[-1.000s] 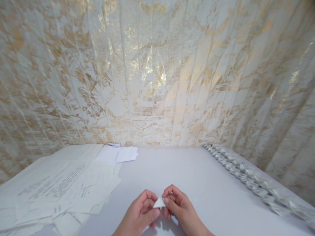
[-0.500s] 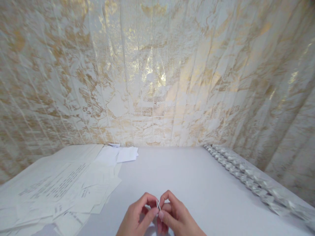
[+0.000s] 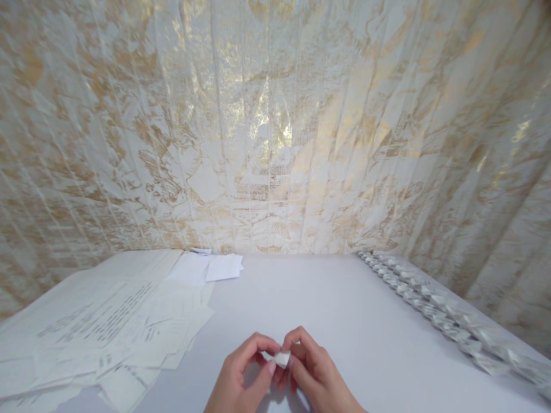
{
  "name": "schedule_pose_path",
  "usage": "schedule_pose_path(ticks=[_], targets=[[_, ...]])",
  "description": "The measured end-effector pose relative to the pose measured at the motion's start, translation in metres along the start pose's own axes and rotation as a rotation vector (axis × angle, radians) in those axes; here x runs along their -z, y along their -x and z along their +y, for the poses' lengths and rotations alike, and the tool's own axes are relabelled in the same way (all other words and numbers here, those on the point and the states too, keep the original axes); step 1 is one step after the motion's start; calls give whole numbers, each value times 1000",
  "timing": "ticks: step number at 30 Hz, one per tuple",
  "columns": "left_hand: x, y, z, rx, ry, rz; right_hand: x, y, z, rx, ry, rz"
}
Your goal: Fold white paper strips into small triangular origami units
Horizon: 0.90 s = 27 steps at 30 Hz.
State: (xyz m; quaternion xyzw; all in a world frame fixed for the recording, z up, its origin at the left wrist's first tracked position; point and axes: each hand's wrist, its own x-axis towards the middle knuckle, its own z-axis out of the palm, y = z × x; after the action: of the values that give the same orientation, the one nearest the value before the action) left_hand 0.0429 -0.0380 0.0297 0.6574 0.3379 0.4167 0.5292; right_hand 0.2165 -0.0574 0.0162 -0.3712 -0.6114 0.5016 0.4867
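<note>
A small folded piece of white paper (image 3: 282, 359) is pinched between my two hands, low in the middle of the head view, above the table. My left hand (image 3: 247, 371) grips its left side with thumb and forefinger. On the right side, the fingertips of my right hand (image 3: 310, 367) press against it. One pale face of the fold shows toward me; the rest is covered by my fingers. Both hands have their fingers curled.
Printed paper sheets (image 3: 107, 321) lie in overlapping layers on the left of the white table (image 3: 310, 292). Small white paper pieces (image 3: 224, 268) lie at their far end. Rows of folded paper units (image 3: 430, 307) run along the right edge. A gold-patterned curtain (image 3: 267, 126) hangs behind.
The folded paper has turned from edge-on to showing a broader pale face. My right hand has shifted slightly up and right, and the fingers of both hands have changed their hold.
</note>
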Motion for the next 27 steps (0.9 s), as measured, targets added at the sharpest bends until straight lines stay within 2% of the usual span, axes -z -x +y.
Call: schedule_pose_path(ticks=[4, 9, 13, 18, 23, 27], targets=[[-4, 2, -4, 41, 110, 42, 0, 2, -4, 52, 56, -23], [-6, 1, -8, 64, 90, 116, 2, 3, -7, 43, 163, -81], [-8, 0, -8, 68, 107, 132, 3, 3, -3, -9, 200, -35], [-12, 2, -6, 29, 66, 94, 3, 2, -6, 32, 349, 33], [-11, 2, -1, 32, -81, 23, 3, 0, -13, 48, 219, 102], [-10, 2, 4, -28, -228, -18, 2, 0, -11, 10, 124, 128]])
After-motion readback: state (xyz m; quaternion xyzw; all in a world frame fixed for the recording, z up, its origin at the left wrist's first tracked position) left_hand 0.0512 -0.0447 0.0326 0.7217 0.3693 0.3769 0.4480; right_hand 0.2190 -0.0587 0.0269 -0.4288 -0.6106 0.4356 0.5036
